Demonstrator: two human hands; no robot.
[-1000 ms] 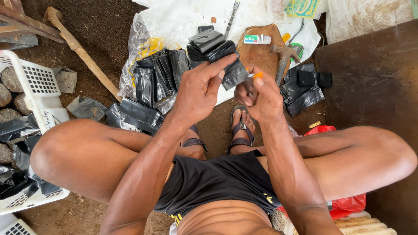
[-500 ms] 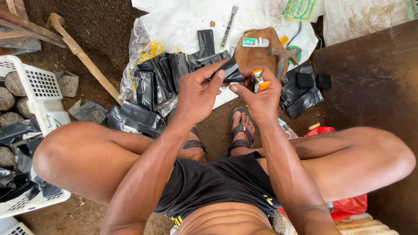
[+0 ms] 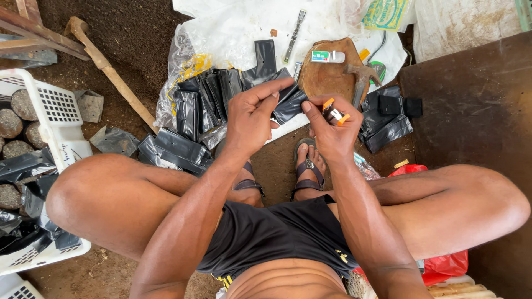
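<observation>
I sit on the ground with my knees spread. My left hand (image 3: 254, 119) pinches a folded black plastic bag (image 3: 289, 102) by its edge, held up in front of me. My right hand (image 3: 330, 133) grips a small orange and silver stapler-like tool (image 3: 334, 113) right beside the bag's edge. A heap of more black plastic bags (image 3: 205, 102) lies on the ground just behind my left hand. Another small pile of black bags (image 3: 388, 119) lies to the right of my right hand.
A round wooden block (image 3: 327, 75) with a small box and a hammer (image 3: 360, 83) lies ahead. White plastic sheeting (image 3: 244, 25) covers the dirt. A white basket (image 3: 52, 119) of black bags and soil lumps stands left, with a wooden-handled tool (image 3: 111, 75). A red bag (image 3: 443, 263) lies by my right leg.
My hands have come slightly closer to me, and the orange tool has become visible in my right hand beside the bag that my left hand holds.
</observation>
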